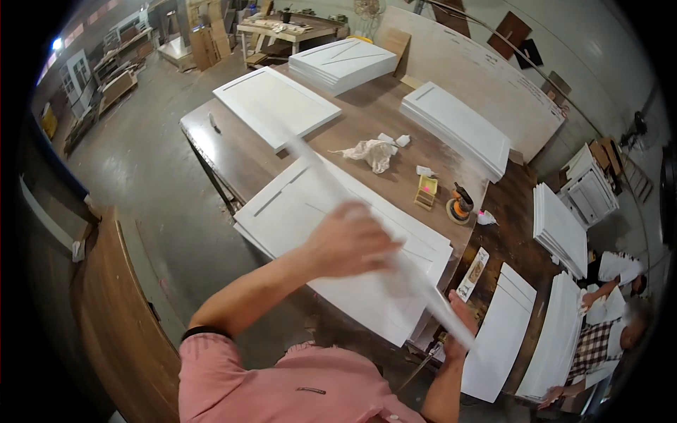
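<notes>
Head view: right hand [461, 316] grasps a tilted white panel [436, 302] near the table's [247, 161] near-right corner. Blurred left hand [352, 241]: cannot tell its grip.

The one view looks down from the wearer's head, slightly forward, through a wide fisheye lens ringed by black. The wearer's pink short-sleeved shirt [303, 388] fills the bottom, very close, and the bare left hand [356, 243] is near too. Ahead, the brown-topped wooden worktable [247, 158] shows obliquely from above its near edge. Sight reaches past its left corner to the gray concrete floor [155, 197], and beyond its far edge to a large whitish upright board [465, 77].
</notes>
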`<state>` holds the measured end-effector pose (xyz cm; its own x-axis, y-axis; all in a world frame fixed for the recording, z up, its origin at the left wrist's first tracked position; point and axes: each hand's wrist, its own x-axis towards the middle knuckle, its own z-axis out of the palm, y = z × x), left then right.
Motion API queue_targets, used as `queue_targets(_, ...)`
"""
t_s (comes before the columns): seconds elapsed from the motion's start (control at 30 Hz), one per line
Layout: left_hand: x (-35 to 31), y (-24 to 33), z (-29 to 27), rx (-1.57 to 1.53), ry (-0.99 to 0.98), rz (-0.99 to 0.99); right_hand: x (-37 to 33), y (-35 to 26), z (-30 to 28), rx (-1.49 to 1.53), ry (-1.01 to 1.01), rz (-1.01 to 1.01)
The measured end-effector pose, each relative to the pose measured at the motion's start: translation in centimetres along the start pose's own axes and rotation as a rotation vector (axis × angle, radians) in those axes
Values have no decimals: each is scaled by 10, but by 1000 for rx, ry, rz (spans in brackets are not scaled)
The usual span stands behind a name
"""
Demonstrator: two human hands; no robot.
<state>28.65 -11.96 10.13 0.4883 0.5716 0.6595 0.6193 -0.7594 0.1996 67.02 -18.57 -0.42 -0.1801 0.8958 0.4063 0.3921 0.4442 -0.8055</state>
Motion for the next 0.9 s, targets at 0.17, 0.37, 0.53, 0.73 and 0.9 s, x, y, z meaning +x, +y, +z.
queue_targets(0.17, -25, -4, 68, -85, 571, -631, 15, 2, 43, 460, 497, 88)
queue_targets(0.37, -198, 54, 198, -401, 356, -1335, 43, -105, 72, 457, 682, 348)
queue_targets(0.53, -236, 30, 142, -637, 506, -1668, 0, -45, 45, 553, 575, 477)
queue_targets(0.73, -236, 59, 103, -685, 367, -1596, -29, 18, 2, 398, 249, 606)
queue_targets(0.9, -265, 183, 73, -499, 543, -1718, -50, 37, -15, 456, -152, 753)
